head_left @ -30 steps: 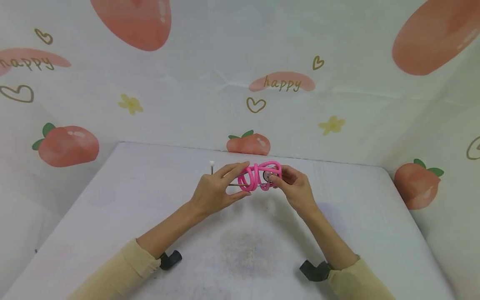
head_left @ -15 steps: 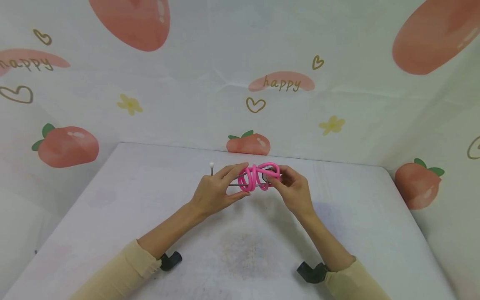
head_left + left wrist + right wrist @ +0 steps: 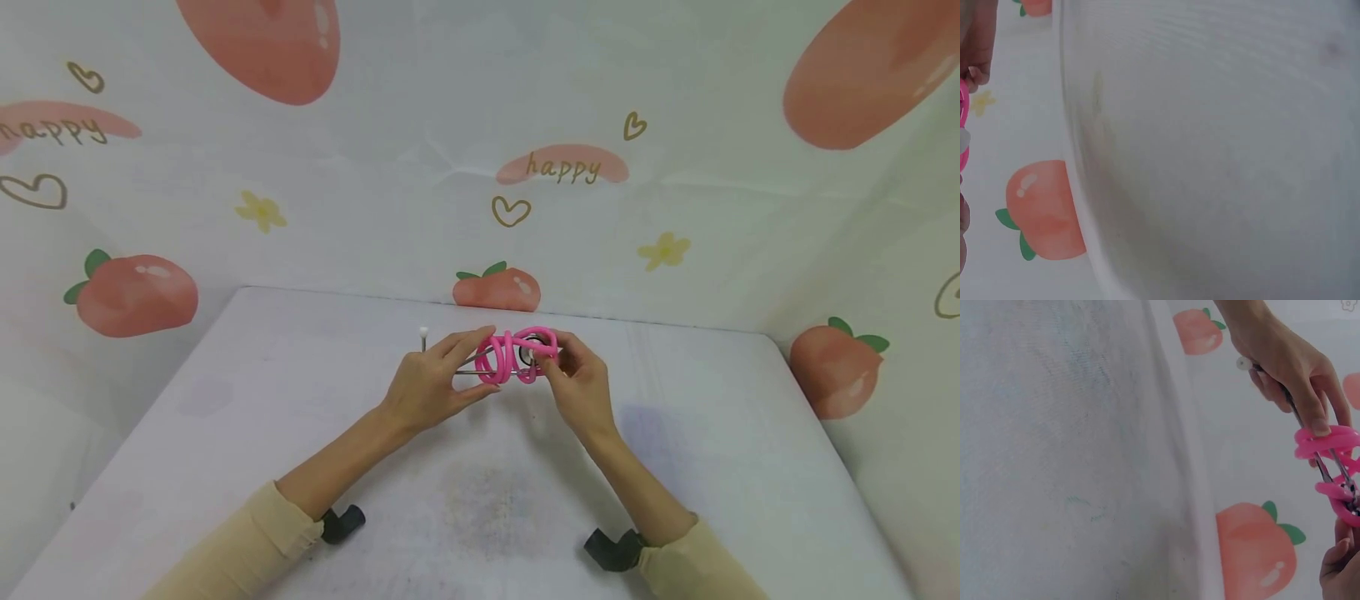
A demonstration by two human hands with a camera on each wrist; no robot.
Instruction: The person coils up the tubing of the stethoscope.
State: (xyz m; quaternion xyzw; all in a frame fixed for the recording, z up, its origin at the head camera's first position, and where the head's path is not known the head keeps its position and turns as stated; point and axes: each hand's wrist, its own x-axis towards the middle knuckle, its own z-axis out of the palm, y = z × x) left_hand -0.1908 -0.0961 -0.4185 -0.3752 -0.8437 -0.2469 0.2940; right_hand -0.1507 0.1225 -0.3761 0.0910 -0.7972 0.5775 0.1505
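Observation:
A stethoscope with pink tubing (image 3: 504, 358) is held above the far middle of the table, its tubing wound in loops around the metal ear tubes. My left hand (image 3: 423, 383) grips the coiled loops from the left, thumb below and fingers above. A white ear tip (image 3: 423, 332) sticks up behind that hand. At the other end, my right hand (image 3: 585, 383) pinches the tubing beside the round chest piece (image 3: 529, 350), which its thumb partly covers. In the right wrist view the metal ear tubes (image 3: 1324, 469) pass through the pink loops. Only a sliver of tubing (image 3: 963, 103) shows in the left wrist view.
The white-covered table (image 3: 300, 367) runs up to a hanging cloth backdrop (image 3: 405, 150) printed with peaches. Dark wrist mounts (image 3: 343, 525) sit at both sleeve cuffs. The stethoscope is well inside the table's edges.
My right hand and forearm have shifted slightly left, and the chest-piece end has come a little left with them. The left hand keeps its grip, nearly still.

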